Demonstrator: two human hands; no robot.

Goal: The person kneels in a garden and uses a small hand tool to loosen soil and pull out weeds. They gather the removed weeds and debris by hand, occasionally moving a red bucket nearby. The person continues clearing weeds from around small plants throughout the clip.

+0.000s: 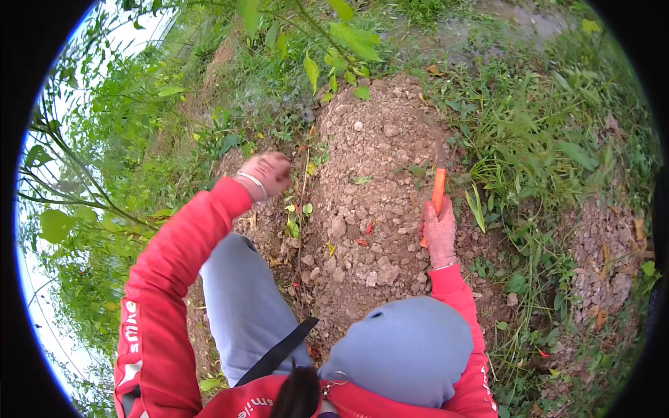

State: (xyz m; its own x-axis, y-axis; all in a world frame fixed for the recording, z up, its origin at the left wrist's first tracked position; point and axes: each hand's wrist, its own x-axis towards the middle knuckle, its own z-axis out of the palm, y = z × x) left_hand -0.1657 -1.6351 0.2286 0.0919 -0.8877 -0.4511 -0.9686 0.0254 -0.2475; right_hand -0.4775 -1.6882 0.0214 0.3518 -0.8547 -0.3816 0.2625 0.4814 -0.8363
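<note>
My right hand [439, 232] is closed around the orange handle of a hand tool [440, 183], right of a mound of cloddy soil [360, 183]. The tool's dark, narrow end points away from me along the mound's right edge; its exact shape is unclear against the soil. My left hand [269, 175], with a bangle at the wrist, hangs over the left side of the mound, its fingers curled and slightly blurred. Whether it holds something small is not plain. Small red pods or petals [369, 227] lie on the soil between my hands.
A thin stem [303, 183] lies along the mound's left side. Grass and weeds [522, 141] border the right. Leafy branches [334, 42] reach in at the top, and a branching shrub [78, 198] stands at left. My knees [402, 345] are bent close to the soil.
</note>
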